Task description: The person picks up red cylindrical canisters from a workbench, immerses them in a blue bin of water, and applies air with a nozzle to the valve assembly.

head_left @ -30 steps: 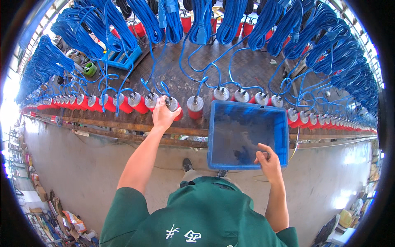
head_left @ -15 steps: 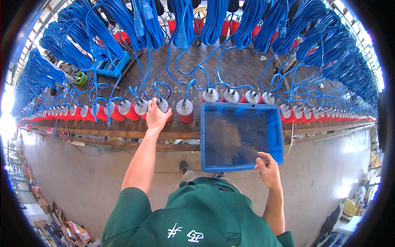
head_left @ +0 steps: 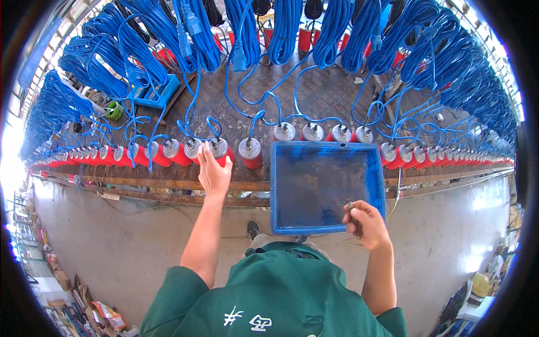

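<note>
My left hand [head_left: 213, 175] is at the near side of a red cylinder with a grey metal top [head_left: 218, 147]. Its fingers stretch up beside the cylinder and a neighbouring one [head_left: 192, 148], not wrapped round either. A blue cable loops out of the top of each. Over the near right corner of a shallow blue tray [head_left: 325, 230], my right hand [head_left: 368, 224] is curled closed. Small dark pieces, too small to name, show between its fingers. Just right of my left hand another red cylinder [head_left: 251, 153] stands upright.
Red cylinders [head_left: 429, 154] line the front edge of the dark table [head_left: 269, 84] on both sides. Thick bundles of blue cable [head_left: 283, 33] hang along the far side. A small blue crate [head_left: 160, 92] sits at the back left. The tray overhangs the table edge.
My left hand has drawn back from the cylinder's top, its fingers straightening. My right hand has turned and curled further, so the dark pieces show more.
</note>
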Tool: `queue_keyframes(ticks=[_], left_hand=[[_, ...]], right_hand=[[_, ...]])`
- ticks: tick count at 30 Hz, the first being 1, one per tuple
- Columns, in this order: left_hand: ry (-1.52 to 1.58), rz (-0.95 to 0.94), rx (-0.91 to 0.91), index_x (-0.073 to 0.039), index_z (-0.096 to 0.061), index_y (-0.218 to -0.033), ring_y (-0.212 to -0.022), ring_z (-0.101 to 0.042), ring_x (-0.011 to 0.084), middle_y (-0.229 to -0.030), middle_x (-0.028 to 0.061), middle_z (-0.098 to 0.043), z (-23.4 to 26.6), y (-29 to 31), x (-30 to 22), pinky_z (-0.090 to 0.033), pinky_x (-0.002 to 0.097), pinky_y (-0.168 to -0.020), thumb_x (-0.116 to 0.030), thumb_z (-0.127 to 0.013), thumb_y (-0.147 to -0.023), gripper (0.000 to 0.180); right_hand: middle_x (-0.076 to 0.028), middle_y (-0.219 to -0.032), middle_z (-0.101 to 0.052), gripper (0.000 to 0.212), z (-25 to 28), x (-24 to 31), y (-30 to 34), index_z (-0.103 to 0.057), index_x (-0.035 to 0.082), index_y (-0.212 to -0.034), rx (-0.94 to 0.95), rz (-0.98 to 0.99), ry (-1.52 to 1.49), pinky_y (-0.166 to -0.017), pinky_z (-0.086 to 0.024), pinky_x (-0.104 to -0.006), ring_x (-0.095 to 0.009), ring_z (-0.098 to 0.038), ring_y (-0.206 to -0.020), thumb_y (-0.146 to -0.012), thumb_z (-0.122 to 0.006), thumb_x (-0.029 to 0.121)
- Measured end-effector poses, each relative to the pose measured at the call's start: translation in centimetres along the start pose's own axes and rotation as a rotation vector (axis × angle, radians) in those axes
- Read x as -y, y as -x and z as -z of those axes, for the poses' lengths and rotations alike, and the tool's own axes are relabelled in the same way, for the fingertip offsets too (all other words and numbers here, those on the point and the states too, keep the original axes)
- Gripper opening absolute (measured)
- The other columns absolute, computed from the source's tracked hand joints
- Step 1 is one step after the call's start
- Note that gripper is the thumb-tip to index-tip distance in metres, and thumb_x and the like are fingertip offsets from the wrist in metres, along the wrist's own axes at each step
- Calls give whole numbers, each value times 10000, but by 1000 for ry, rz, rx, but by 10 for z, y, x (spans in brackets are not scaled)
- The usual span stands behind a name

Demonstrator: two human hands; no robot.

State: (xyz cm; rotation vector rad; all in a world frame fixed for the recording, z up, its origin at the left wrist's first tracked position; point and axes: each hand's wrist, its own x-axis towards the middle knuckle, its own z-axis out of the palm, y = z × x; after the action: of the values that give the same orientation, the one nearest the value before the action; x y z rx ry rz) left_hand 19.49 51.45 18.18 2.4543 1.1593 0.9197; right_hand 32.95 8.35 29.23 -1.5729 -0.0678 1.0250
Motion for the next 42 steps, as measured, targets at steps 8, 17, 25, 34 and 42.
queue_keyframes(ticks=[8,17,25,34,42], left_hand=[[194,-220,330,-51,-448,-1549,-1332,-593,389,-1455,180,-587,-41,-22,-28,-529,468,-1090,-349,-917,-784,945],[193,-108,316,63,-583,-1376,-1241,-659,350,-1330,229,-664,-49,-6,-28,-519,431,-1089,-348,-969,-708,874],[656,99,190,-12,-629,-1301,-965,-675,161,-1111,71,-729,79,16,-66,-548,331,-900,-180,-966,-768,652],[1226,798,507,-19,-588,-1353,-1031,-774,308,-1225,158,-736,71,76,-68,-670,509,-851,-448,-770,-939,623],[1305,914,622,-101,-567,-1374,-1145,-743,309,-1275,143,-723,53,98,-58,-651,494,-944,-528,-651,-994,578]], right_hand=[[-89,-895,-669,428,13,-27,-9,-499,34,-1507,-5,-15,-435,-551,-500,-292,-176,-659,-781,-1104,-539,173],[-132,-1007,-661,574,7,-50,0,-402,-8,-1475,-90,67,-149,-600,-528,-282,-205,-697,-832,-913,-495,-79],[-110,-1045,-678,434,1,-49,3,-599,-34,-1361,-87,123,-116,-586,-556,-261,-155,-713,-845,-927,-576,-44],[-39,-930,-693,204,-20,-27,4,-630,-1,-1201,-165,232,131,-536,-513,-256,-102,-698,-697,-1010,-678,53],[-37,-886,-700,279,-30,-40,-19,-666,-10,-1322,-36,258,118,-665,-520,-280,-89,-610,-703,-1062,-678,88]])
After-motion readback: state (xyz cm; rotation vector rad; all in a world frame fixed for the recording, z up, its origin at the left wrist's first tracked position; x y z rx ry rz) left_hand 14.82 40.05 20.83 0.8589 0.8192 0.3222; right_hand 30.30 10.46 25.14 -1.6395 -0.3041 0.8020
